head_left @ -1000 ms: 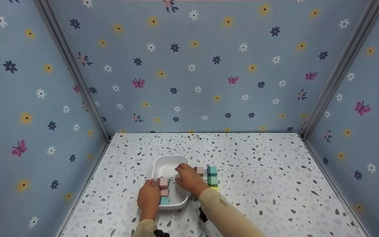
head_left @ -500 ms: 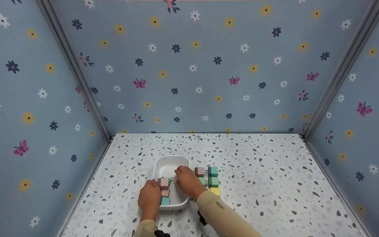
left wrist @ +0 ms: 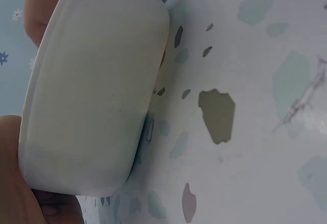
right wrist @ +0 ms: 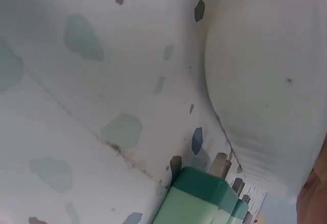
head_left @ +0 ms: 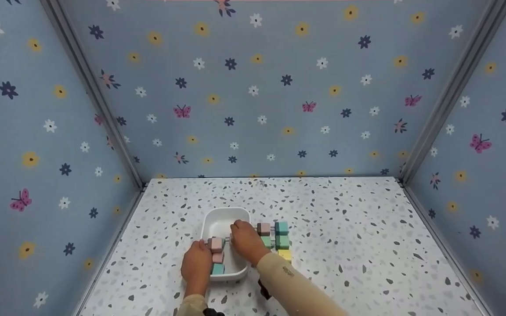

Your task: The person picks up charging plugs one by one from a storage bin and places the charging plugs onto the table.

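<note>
A white tray holds small two-tone plugs with metal prongs. Pink plugs and a teal plug line its left side. My left hand grips the tray's left wall, fingertips beside the top pink plug. In the left wrist view that hand lies against the tray's outer wall. My right hand reaches over the right wall into the tray, fingers bent down together. Prongs show at its fingertips, but the plug it appears to pinch is hidden behind the fingers.
Right of the tray more plugs lie on the speckled table: a pink one, a teal one, green ones and a yellow one. Flower-patterned walls enclose the back and sides.
My right fingers have drawn together inside the tray, and the right forearm has shifted slightly left, showing more of the yellow plug. The left hand stays on the tray.
</note>
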### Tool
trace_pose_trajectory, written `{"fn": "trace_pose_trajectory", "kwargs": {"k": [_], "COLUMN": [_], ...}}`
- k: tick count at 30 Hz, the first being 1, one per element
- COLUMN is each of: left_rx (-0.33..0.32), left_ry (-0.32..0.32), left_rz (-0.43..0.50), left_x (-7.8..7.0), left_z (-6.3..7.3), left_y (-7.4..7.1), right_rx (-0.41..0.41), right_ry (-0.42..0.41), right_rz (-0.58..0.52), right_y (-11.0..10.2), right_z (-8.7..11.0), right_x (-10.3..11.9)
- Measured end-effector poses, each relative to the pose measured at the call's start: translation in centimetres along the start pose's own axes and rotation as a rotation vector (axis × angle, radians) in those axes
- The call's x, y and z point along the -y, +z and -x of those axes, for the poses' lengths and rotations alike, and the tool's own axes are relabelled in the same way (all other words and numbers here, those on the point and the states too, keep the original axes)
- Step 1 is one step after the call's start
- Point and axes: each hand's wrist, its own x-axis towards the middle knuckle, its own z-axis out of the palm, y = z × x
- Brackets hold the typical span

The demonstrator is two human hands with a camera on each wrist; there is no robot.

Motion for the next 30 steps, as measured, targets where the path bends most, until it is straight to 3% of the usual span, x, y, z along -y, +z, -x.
{"fn": "trace_pose_trajectory", "kwargs": {"k": [6,11,19,30], "left_rx": [-0.007,-0.014,0.006,0.019], "left_ry": [0.002,0.019,0.005,-0.025], "left_rz": [-0.008,-0.006,-0.011,-0.008], "left_x": [0.23,0.18,-0.21,-0.2], "left_z": [-0.12,-0.14,-0.24,-0.19], "left_y": [-0.01,0.09,0.01,0.0], "right_rx": [-0.031,-0.003,0.063,0.084], "right_ry": [-0.016,-0.052,-0.041,-0.056], "right_rz": [0.146,0.272,0.265,0.296], "right_y": [0.33,0.55,0.11,0.1], "right_z": [0.0,0.05,-0.15,-0.18], "right_x": [0.78,0.8,0.85,1.1]}}
